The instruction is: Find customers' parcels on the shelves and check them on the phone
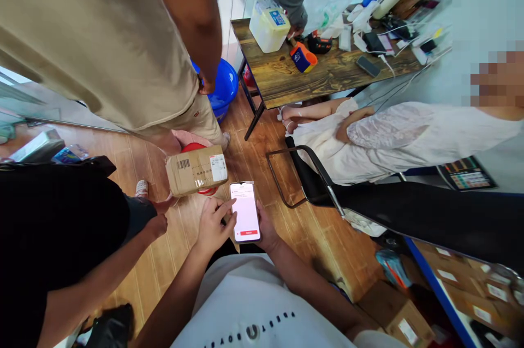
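Note:
A smartphone (245, 211) with a lit white screen and a red button at its bottom sits in front of my chest. My right hand (266, 230) is wrapped round it from behind and the right side. My left hand (213, 223) is beside the phone's left edge, its index finger stretched out and touching the screen's upper left. Just beyond the phone, a brown cardboard parcel (196, 169) with a barcode and a white label is held out by the hand (158, 217) of a person in black on my left.
A person in a beige shirt (102, 36) stands close ahead on the left. Another person in white (388, 137) sits on a black chair (315, 178) to the right. A wooden table (286, 77) holds chargers, phones and a white box. A blue bucket (223, 88) stands beside it. Cardboard boxes (409, 320) lie at lower right.

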Motion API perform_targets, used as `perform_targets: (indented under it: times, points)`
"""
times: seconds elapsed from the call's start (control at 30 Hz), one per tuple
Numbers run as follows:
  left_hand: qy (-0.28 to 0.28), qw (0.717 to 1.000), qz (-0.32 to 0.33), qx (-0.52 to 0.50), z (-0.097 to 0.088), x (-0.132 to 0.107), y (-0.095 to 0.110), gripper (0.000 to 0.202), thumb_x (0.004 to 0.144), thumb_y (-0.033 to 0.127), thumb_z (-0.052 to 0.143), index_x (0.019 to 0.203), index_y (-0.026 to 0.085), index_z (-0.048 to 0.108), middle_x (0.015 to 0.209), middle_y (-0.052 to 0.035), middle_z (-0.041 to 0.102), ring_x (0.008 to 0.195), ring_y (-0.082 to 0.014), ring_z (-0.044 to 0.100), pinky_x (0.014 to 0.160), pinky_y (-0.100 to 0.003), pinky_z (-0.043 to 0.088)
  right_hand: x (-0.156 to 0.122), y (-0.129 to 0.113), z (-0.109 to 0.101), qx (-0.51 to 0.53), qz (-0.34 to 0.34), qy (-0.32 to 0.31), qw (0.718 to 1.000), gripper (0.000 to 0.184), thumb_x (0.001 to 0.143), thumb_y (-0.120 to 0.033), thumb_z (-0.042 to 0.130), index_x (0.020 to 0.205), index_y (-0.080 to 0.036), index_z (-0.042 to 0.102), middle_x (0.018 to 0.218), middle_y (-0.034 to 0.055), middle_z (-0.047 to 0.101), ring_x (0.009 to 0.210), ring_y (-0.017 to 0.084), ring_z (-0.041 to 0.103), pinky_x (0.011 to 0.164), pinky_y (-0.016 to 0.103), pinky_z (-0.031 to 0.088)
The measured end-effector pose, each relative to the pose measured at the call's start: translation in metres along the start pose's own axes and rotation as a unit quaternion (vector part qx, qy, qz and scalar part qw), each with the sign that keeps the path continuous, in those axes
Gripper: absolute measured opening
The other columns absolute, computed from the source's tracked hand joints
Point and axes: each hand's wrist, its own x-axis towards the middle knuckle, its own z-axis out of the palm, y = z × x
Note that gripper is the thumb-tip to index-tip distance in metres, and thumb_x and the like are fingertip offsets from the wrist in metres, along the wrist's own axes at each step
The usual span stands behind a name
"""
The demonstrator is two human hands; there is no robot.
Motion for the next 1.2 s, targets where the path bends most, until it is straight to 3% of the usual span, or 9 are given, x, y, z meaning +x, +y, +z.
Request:
perform_targets:
  times: [0.13,0.27,0.37,0.47,0.63,0.73,0.87,1.07,1.2]
  points:
    - [0.005,0.998,-0.067,-0.021,0.004,-0.003,-0.003,0.040,0.091,0.024,0.060,0.131,0.022,0.059,0.089,-0.0037,0.053,0.085,-0.0184,0.052,0.079,-0.035,0.047,0.001,0.001,-0.003,0.012,0.005,-0.007,1.000,0.053,0.103,-0.048,0.028,0.115,-0.016,0.068,0.096,0.0089,0.078,0.084,0.021,0.074,0.084,0.039,0.059]
    - [0.036,0.955,-0.265,-0.129,0.014,-0.005,-0.009,0.065,0.084,0.035,0.066,0.143,0.020,0.044,0.107,-0.0092,0.053,0.098,-0.0224,0.055,0.090,-0.045,0.049,-0.001,-0.001,0.002,0.010,0.014,-0.025,1.000,0.055,0.102,-0.052,0.029,0.117,-0.016,0.067,0.100,0.0109,0.077,0.084,0.024,0.074,0.083,0.045,0.060]
    - [-0.077,0.874,-0.347,-0.331,0.016,-0.003,-0.006,0.081,0.074,0.036,0.072,0.144,0.021,0.036,0.117,-0.0125,0.057,0.101,-0.0248,0.061,0.085,-0.044,0.054,-0.003,-0.004,0.010,0.002,0.006,-0.028,1.000,0.058,0.103,-0.049,0.023,0.118,-0.014,0.067,0.103,0.0124,0.077,0.091,0.025,0.074,0.087,0.045,0.059]
    - [-0.202,0.813,-0.339,-0.428,0.008,0.003,0.009,0.087,0.068,0.026,0.076,0.142,0.025,0.031,0.126,-0.0143,0.059,0.101,-0.0254,0.066,0.082,-0.041,0.057,-0.006,-0.008,0.018,-0.005,-0.001,-0.031,1.000,0.060,0.103,-0.048,0.022,0.114,-0.013,0.068,0.100,0.0132,0.077,0.094,0.025,0.074,0.093,0.046,0.056]
    - [-0.213,0.838,-0.336,-0.373,-0.008,0.014,0.031,0.094,0.067,0.020,0.074,0.145,0.018,0.023,0.129,-0.0173,0.058,0.102,-0.0247,0.065,0.083,-0.039,0.056,-0.006,-0.011,0.023,0.009,-0.009,-0.031,0.999,0.058,0.102,-0.049,0.024,0.104,-0.016,0.071,0.096,0.0109,0.078,0.095,0.026,0.074,0.096,0.048,0.054]
    - [-0.205,0.859,-0.318,-0.346,-0.009,0.015,0.033,0.099,0.066,0.020,0.075,0.148,0.017,0.020,0.135,-0.0177,0.054,0.108,-0.0262,0.062,0.086,-0.039,0.054,-0.005,-0.011,0.023,-0.004,-0.018,-0.054,0.998,0.047,0.097,-0.050,0.038,0.100,-0.019,0.072,0.095,0.0087,0.078,0.096,0.027,0.073,0.097,0.049,0.054]
    - [-0.205,0.847,-0.326,-0.366,-0.008,0.013,0.033,0.096,0.066,0.020,0.074,0.147,0.018,0.022,0.137,-0.0172,0.051,0.111,-0.0270,0.060,0.088,-0.040,0.054,-0.008,-0.011,0.025,-0.032,-0.024,-0.068,0.997,0.042,0.093,-0.052,0.047,0.099,-0.020,0.073,0.091,0.0072,0.079,0.093,0.027,0.074,0.094,0.050,0.056]
    - [-0.206,0.845,-0.314,-0.380,-0.003,0.009,0.028,0.096,0.064,0.018,0.076,0.146,0.020,0.024,0.137,-0.0170,0.051,0.114,-0.0283,0.059,0.093,-0.044,0.052,-0.013,-0.013,0.025,-0.039,-0.017,-0.076,0.996,0.057,0.099,-0.053,0.032,0.107,-0.014,0.073,0.094,0.0115,0.078,0.083,0.025,0.075,0.089,0.043,0.057]
    - [-0.218,0.854,-0.298,-0.365,0.000,0.008,0.027,0.095,0.060,0.018,0.078,0.142,0.019,0.030,0.136,-0.0177,0.051,0.122,-0.0311,0.054,0.098,-0.046,0.049,-0.013,-0.012,0.017,-0.045,-0.026,-0.071,0.996,0.056,0.098,-0.056,0.037,0.110,-0.014,0.072,0.100,0.0117,0.078,0.084,0.024,0.075,0.086,0.041,0.058]
